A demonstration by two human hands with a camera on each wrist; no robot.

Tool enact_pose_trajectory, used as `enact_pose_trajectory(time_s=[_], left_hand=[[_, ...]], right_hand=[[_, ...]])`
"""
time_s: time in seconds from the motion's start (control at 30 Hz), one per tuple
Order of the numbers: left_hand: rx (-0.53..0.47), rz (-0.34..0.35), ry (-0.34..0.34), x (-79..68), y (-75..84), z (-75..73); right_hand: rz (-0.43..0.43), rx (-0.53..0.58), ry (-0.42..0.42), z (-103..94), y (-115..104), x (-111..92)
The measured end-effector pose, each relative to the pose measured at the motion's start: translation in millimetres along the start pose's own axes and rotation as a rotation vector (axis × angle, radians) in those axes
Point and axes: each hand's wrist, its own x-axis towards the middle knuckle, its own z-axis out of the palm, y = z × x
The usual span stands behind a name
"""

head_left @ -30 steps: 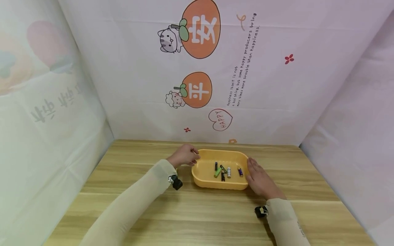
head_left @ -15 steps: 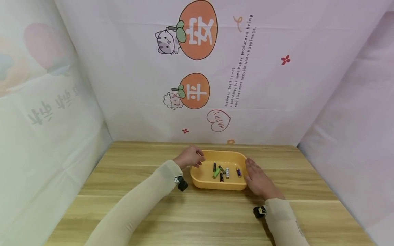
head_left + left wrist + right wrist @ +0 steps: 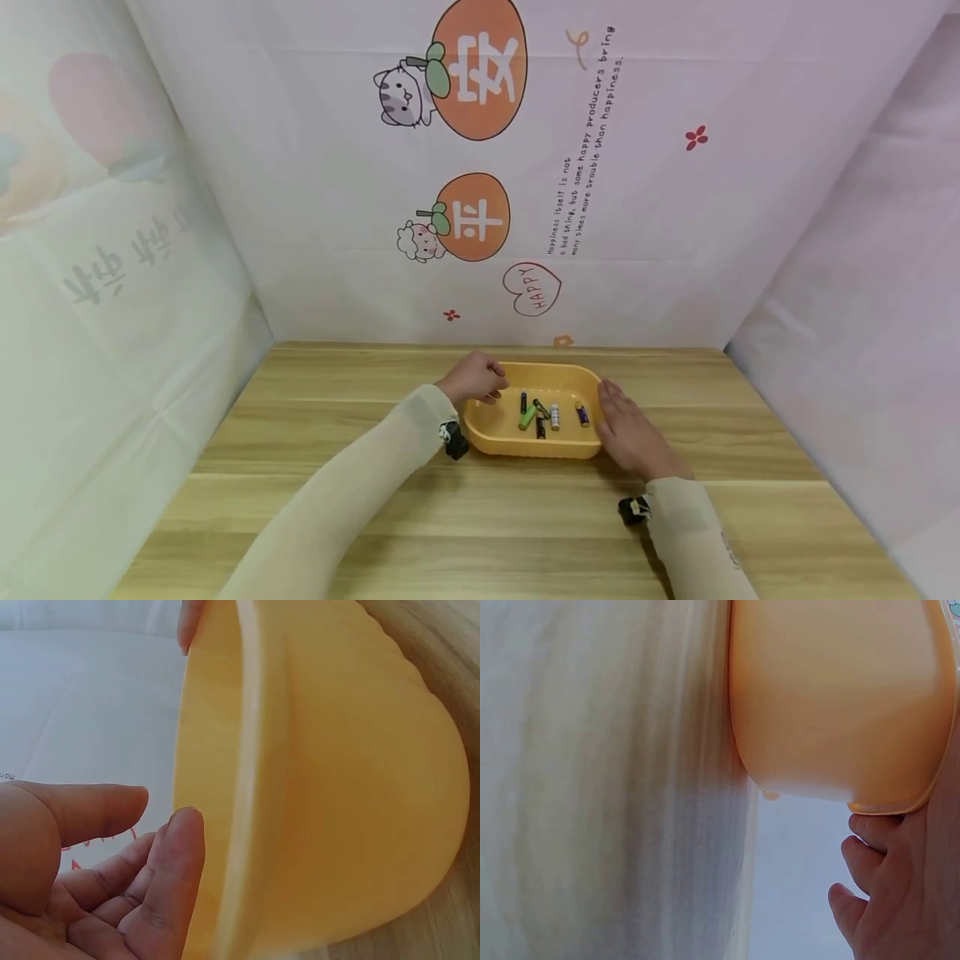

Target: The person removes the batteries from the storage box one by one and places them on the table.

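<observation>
A yellow oval plastic tub [image 3: 532,448] stands on the wooden table. My left hand [image 3: 474,378] hovers over its left end, fingers loosely bent. In the left wrist view the thumb and fingers [image 3: 174,877] are apart with nothing between them, beside the tub's rim. My right hand [image 3: 636,429] lies against the tub's right end, fingers stretched along the rim. Several batteries lie loose on the tub's floor: a green battery [image 3: 528,417], a white battery [image 3: 555,417], a purple battery [image 3: 582,415] off to the right, and black ones [image 3: 541,428] near the middle.
The wooden table [image 3: 480,525] reaches back to a printed white cloth wall [image 3: 637,208]. White cloth also hangs at the left and right sides. Each wrist carries a small black camera.
My left hand has moved right, from the tub's left rim to over its inside. The right hand stays at the right end, and the batteries lie as before.
</observation>
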Motion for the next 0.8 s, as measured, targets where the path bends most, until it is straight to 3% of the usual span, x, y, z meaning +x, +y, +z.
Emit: enact_pose_trajectory(time_s=[0.23,0.8], left_hand=[[-0.043,-0.006,0.010,7.1,-0.3,9.2],[-0.039,-0.014,-0.006,21.1,-2.3,26.3]], right_hand=[[-0.005,0.007,0.006,-0.2,0,0],[-0.001,0.003,0.002,0.2,1,0]])
